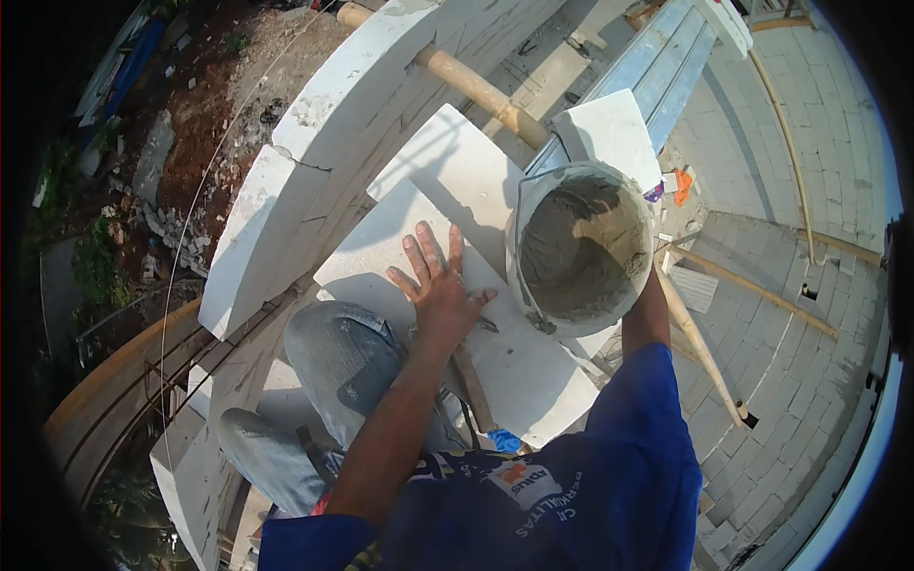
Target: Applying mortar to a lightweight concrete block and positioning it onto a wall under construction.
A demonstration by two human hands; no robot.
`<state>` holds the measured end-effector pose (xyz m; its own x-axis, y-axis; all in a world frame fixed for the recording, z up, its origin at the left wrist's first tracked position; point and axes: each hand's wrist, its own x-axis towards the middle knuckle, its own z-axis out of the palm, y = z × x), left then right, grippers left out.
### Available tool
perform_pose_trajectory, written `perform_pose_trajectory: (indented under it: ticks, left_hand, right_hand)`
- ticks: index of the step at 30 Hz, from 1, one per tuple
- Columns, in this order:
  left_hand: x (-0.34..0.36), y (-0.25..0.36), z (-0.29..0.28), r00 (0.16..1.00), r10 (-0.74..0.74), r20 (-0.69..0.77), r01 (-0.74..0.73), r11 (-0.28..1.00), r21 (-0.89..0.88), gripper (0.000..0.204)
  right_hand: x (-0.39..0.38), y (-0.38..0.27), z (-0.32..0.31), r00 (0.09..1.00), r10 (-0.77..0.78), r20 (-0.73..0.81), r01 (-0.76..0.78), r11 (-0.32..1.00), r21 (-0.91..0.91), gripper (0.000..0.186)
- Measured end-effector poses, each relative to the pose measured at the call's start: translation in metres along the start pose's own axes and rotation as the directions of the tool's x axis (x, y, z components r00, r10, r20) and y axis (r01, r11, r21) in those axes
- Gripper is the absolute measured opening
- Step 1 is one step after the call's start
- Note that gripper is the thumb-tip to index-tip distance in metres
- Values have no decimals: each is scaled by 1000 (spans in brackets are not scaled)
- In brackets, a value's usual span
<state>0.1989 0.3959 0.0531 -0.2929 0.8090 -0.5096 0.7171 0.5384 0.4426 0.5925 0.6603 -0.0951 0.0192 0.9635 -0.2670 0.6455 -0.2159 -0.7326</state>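
My left hand (pixel 440 293) lies with fingers spread on a white lightweight block (pixel 376 243). Under its wrist is a tool with a worn wooden handle (pixel 473 388); its head is mostly hidden. To the right, a pale bucket (pixel 514 257) with a wire handle is tilted toward me, with wet grey mortar (pixel 583 247) inside. My right forearm (pixel 649 312) runs up behind the bucket, which my right hand seems to hold. The fingers there are hidden behind it. My jeans-covered knee (pixel 341 352) is beside the left hand.
A curved block wall (pixel 276 190) runs along the left, with rubble and soil (pixel 248 67) below it. A bamboo pole (pixel 481 93) crosses beyond the blocks. Metal planks (pixel 657 67) extend far right. Lower down stands another block wall (pixel 790 381) with bamboo props (pixel 703 343).
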Motion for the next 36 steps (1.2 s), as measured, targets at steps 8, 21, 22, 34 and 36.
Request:
perform_pose_trajectory:
  ticks: [8, 21, 22, 34, 36]
  left_hand:
    - [-2, -4, 5, 1000, 19, 13, -18, 998, -63, 109]
    - [-1, -4, 5, 999, 41, 21, -40, 997, -72, 106]
    - [-1, -4, 6, 999, 35, 16, -34, 997, -73, 106]
    - [0, -6, -4, 997, 22, 68, -19, 999, -43, 104]
    - [-1, -8, -1, 998, 3, 56, -2, 1000, -20, 104]
  right_hand:
    - [14, -4, 5, 999, -44, -11, 44, 999, 7, 76]
    - [90, -36, -31, 959, -249, -133, 174, 894, -413, 71]
    - [99, -43, -27, 970, -233, -69, 195, 915, -354, 76]
    - [91, -81, -25, 925, -100, 367, 278, 836, -473, 66]
    - [44, -106, -5, 976, 153, 156, -59, 873, -485, 68]
